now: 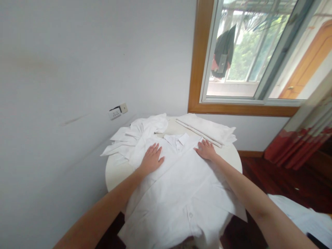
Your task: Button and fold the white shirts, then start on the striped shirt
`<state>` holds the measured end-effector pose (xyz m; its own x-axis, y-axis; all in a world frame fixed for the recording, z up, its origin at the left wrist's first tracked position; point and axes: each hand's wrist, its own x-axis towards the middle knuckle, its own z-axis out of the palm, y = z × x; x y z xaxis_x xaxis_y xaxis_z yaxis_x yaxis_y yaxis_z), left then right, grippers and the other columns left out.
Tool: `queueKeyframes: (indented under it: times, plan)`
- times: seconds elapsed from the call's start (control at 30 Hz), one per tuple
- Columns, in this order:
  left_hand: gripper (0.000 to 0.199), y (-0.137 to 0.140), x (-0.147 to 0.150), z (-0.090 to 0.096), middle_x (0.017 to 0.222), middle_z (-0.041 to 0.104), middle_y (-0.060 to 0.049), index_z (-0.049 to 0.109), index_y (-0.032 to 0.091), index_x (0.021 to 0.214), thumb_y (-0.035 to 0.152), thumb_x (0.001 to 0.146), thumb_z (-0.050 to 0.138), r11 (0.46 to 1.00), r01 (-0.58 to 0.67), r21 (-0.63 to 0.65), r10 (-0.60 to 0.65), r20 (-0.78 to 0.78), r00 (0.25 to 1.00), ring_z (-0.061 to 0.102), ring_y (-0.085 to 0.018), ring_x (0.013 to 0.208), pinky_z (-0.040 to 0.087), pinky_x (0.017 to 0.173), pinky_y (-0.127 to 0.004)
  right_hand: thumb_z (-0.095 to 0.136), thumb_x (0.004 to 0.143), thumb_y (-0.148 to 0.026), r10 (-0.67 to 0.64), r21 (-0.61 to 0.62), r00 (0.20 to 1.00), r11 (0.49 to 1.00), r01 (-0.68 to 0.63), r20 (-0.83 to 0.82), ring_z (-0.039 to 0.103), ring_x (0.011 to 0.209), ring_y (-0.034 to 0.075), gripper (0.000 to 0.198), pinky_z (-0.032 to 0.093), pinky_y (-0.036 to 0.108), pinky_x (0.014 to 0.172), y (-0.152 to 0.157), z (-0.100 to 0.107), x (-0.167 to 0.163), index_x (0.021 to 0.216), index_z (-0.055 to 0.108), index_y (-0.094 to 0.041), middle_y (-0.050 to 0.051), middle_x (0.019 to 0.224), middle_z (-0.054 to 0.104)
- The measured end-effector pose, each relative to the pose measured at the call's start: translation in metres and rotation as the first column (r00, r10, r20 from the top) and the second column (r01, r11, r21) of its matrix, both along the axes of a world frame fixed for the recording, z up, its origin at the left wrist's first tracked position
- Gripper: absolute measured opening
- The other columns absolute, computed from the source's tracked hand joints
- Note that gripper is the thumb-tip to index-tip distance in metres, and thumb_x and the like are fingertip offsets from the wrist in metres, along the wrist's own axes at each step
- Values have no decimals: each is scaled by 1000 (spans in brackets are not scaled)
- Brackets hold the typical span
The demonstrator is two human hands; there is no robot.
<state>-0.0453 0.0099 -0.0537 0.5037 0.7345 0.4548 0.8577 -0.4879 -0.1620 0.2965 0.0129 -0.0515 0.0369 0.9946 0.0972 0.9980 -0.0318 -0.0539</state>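
A white button-up shirt (178,186) lies spread over a round table (118,174), its collar toward the wall and its lower part hanging over the near edge. My left hand (152,159) rests flat on the shirt's left shoulder area, fingers stretched out. On the right shoulder near the collar lies my right hand (205,150), fingers spread and pressed to the cloth. A crumpled white garment (140,133) sits at the table's far left, partly beside the shirt. At the far right is a folded white cloth stack (207,128), close to my right hand.
A pale wall (77,69) with a power socket (114,113) stands behind and left of the table. A window (246,52) is at the upper right, with a red and beige curtain (298,138) beside it. More white cloth (303,218) lies at lower right.
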Motion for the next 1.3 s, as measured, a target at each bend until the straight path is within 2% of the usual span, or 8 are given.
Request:
queueKeyframes:
  times: [0.17, 0.37, 0.47, 0.57, 0.7, 0.93, 1.1, 1.3]
  plan:
    - [55, 13, -9, 7, 145, 40, -20, 49, 4, 132, 38, 90, 39, 995, -68, 73, 67, 11, 998, 27, -28, 140, 25, 113, -42, 27, 93, -59, 0, 94, 1000, 996, 1, -10, 19, 141, 28, 74, 18, 41, 112, 25, -1, -8, 144, 32, -5, 21, 150, 28]
    - [50, 18, -15, 7, 144, 42, -17, 53, 9, 128, 39, 90, 40, 992, -109, 57, 111, -24, 994, 29, -29, 138, 26, 111, -44, 22, 93, -61, -1, 58, 999, 998, 3, -37, 22, 140, 30, 72, 19, 46, 110, 36, -17, -8, 143, 35, -11, 22, 150, 27]
    - [44, 23, -15, 23, 141, 46, -14, 51, 15, 130, 30, 91, 39, 984, -145, 100, 148, -16, 989, 39, -28, 131, 31, 106, -43, 25, 95, -55, 17, 135, 999, 991, -12, -36, 29, 137, 28, 61, 23, 42, 108, 38, -13, -3, 138, 42, -15, 18, 147, 35]
    - [40, 38, -15, 47, 126, 56, -15, 53, 15, 127, 22, 88, 42, 966, -232, 113, 234, -6, 972, 48, -29, 117, 38, 95, -41, 26, 98, -34, 4, 186, 1000, 983, -3, -9, 42, 127, 23, 46, 30, 34, 104, 48, 3, 5, 135, 44, -14, 16, 138, 47]
    - [27, 64, -14, 69, 108, 60, -17, 63, 13, 106, 26, 83, 54, 955, -292, 53, 296, -70, 953, 48, -32, 112, 38, 88, -41, 35, 93, -19, 12, 26, 996, 1000, -14, 85, 48, 119, 24, 43, 37, 32, 96, 69, 29, 13, 134, 45, -13, 16, 129, 55]
    - [34, 79, -1, 81, 107, 64, -16, 66, 15, 100, 41, 79, 63, 934, -322, -152, 281, -241, 929, 49, -32, 112, 34, 91, -41, 60, 81, -27, 85, -165, 987, 984, -61, 137, 52, 115, 31, 38, 42, 40, 90, 99, 49, 7, 117, 63, -16, 17, 120, 60]
    - [24, 77, 5, 81, 103, 69, -13, 66, 18, 100, 28, 82, 56, 891, -363, -272, 302, -241, 922, 60, -27, 101, 41, 86, -38, 56, 83, -22, 47, -120, 988, 992, -30, 145, 50, 119, 31, 31, 39, 42, 95, 99, 54, 2, 112, 66, -16, 18, 120, 60]
    - [31, 82, 4, 81, 101, 69, -15, 65, 16, 104, 18, 86, 40, 906, -353, -232, 324, -153, 934, 64, -26, 97, 46, 78, -35, 42, 87, -13, -22, 7, 993, 1000, 21, 114, 61, 104, 28, 33, 47, 35, 84, 83, 56, -1, 109, 66, -13, 19, 113, 63]
